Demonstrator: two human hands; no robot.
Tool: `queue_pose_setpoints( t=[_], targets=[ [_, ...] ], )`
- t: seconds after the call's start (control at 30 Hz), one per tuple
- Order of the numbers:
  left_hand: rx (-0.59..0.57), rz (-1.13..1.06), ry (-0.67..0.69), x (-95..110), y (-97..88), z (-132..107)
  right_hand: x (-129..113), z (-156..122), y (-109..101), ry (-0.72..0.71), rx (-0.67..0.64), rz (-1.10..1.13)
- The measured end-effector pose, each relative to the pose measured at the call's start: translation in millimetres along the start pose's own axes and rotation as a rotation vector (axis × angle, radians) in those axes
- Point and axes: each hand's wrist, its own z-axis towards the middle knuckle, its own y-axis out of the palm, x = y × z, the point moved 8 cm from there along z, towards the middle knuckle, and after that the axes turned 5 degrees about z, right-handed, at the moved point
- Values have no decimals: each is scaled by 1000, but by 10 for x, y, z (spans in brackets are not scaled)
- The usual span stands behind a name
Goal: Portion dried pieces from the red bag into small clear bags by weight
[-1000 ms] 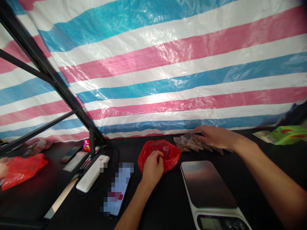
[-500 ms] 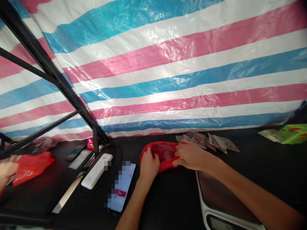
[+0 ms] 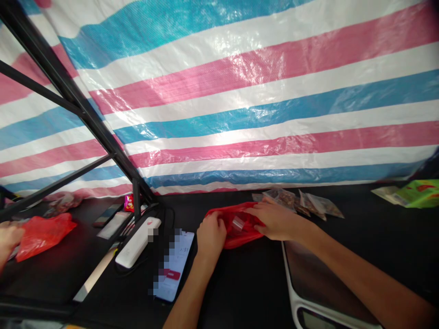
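A red plastic bag lies on the black table with its mouth spread between my hands. My left hand is closed on the bag's left rim. On the opposite side, my right hand grips the right rim, fingers folded over the edge. Inside the bag a small clear packet shows; what it contains I cannot make out. Just behind my right hand lie several small clear zip bags with brownish bits in them. A scale sits under my right forearm.
Left of my left arm lie a lit phone and a white power strip with black cables. A black metal frame slants up at left. Beyond it another person's hand holds a red bag. Green packaging lies far right.
The bag's mouth has been pulled wider sideways and flatter, and the clear packet inside shows more plainly. My hands have moved slightly apart. The other person's hand has shifted a little left.
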Motion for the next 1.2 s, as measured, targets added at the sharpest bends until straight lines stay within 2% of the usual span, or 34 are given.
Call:
queue_pose_setpoints(
  t=[0.1,0.17,0.3,0.37,0.4,0.47,0.6,0.67,0.77,0.9,0.97,1.07,1.13,1.2],
  targets=[
    [82,-61,162,199,-151,-26,-83,-19,-187,-34,-41,209],
    [120,-133,318,353,-220,-85,-120,-64,-458,-38,2,333],
    [71,-232,655,671,-216,-305,-47,-337,-1099,-7,212,397],
    [4,-261,769,797,-157,-428,90,-618,-1255,87,360,371],
    [-32,-272,807,846,-120,-482,174,-802,-1248,151,444,375],
    [-88,-277,841,909,-38,-560,335,-1213,-1006,282,556,401],
    [-92,-268,845,924,75,-608,561,-1956,-114,456,699,368],
    [-72,-274,854,911,93,-610,644,-2122,258,524,724,363],
    [-48,-281,843,877,82,-592,672,-2033,502,571,728,366],
    [3,-270,806,813,21,-556,569,-1586,421,516,751,375],
    [27,-279,780,771,-4,-528,524,-1364,286,453,748,349],
    [31,-302,754,726,-15,-490,572,-1148,-64,424,753,206],
    [21,-312,748,719,-10,-475,709,-1087,-342,528,748,16],
    [9,-316,748,726,-5,-472,926,-1077,-531,726,684,-138]
  ],
)
